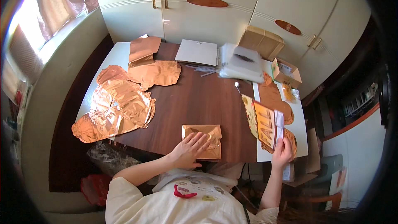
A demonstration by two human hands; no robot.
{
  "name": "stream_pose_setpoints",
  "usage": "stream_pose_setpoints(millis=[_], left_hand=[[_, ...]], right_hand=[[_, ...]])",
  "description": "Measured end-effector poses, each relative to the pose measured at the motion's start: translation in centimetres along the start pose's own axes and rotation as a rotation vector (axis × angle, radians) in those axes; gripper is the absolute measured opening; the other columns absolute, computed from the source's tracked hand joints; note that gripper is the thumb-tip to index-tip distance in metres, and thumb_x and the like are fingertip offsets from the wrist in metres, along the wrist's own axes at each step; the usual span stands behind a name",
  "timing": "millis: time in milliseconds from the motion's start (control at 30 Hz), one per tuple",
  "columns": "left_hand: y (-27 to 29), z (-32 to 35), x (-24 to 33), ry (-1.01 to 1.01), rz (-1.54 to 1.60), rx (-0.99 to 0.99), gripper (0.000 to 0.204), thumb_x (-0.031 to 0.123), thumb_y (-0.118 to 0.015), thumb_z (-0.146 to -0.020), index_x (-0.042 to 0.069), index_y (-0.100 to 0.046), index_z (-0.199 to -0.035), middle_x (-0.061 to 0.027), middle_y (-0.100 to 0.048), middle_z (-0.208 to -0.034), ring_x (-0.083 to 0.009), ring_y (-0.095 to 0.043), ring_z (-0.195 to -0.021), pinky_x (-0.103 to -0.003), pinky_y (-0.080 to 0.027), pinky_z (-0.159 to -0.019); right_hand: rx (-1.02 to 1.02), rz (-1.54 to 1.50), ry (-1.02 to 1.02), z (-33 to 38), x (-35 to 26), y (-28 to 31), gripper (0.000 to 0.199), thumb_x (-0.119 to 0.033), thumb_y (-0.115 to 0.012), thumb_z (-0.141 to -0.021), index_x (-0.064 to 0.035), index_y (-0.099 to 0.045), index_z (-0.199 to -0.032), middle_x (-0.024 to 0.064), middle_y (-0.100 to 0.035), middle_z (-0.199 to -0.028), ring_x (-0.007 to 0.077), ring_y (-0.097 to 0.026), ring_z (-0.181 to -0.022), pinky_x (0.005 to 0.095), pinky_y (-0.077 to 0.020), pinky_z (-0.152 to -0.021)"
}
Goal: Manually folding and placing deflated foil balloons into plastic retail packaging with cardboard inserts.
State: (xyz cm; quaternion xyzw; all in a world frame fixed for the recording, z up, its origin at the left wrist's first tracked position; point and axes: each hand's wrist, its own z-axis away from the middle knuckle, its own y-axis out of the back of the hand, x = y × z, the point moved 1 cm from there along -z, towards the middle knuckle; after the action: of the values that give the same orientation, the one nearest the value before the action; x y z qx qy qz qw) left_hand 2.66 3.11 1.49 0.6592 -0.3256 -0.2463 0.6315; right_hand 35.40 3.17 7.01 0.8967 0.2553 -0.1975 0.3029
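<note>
Head camera: we have a folded copper foil packet (214, 151) near the close edge of the brown table (195, 103), our left hand (189, 148) spread flat over it. Well apart from that, our right hand (282, 152) pinches a printed orange card (265, 126) at the right. Leftward we see shiny copper foil sheets (118, 105); toward the back, clear plastic bags (238, 67) and a cardboard box (262, 42).
</note>
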Motion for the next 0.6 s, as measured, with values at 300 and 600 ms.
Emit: stream_pose_setpoints(millis=[300, 600], left_hand=[[-1.8, 3.1, 1.6, 0.036, -0.159, 0.072, 0.068, 0.032, -0.062, -0.075, 0.004, -0.040, -0.132, -0.0183, -0.041, -0.136, -0.0327, -0.038, -0.127, -0.045, -0.030, -0.105], [1.6, 5.8, 0.8, 0.144, 0.374, 0.281, 0.044, 0.008, -0.056, -0.080, 0.002, -0.049, -0.123, -0.0168, -0.053, -0.124, -0.0276, -0.053, -0.115, -0.036, -0.042, -0.096]], right_hand=[[-0.079, -0.600, -0.502, -4.7, 4.4, -4.9, 0.019, -0.010, -0.054, -0.091, 0.0043, -0.059, -0.102, 0.0036, -0.062, -0.091, 0.0081, -0.055, -0.080, 0.0234, -0.0453, -0.073], [-0.156, -0.030, 0.267, -4.5, -4.3, -4.4, 0.013, -0.006, -0.059, -0.085, 0.0010, -0.062, -0.095, 0.0130, -0.059, -0.082, 0.0287, -0.058, -0.070, 0.0343, -0.0472, -0.061]])
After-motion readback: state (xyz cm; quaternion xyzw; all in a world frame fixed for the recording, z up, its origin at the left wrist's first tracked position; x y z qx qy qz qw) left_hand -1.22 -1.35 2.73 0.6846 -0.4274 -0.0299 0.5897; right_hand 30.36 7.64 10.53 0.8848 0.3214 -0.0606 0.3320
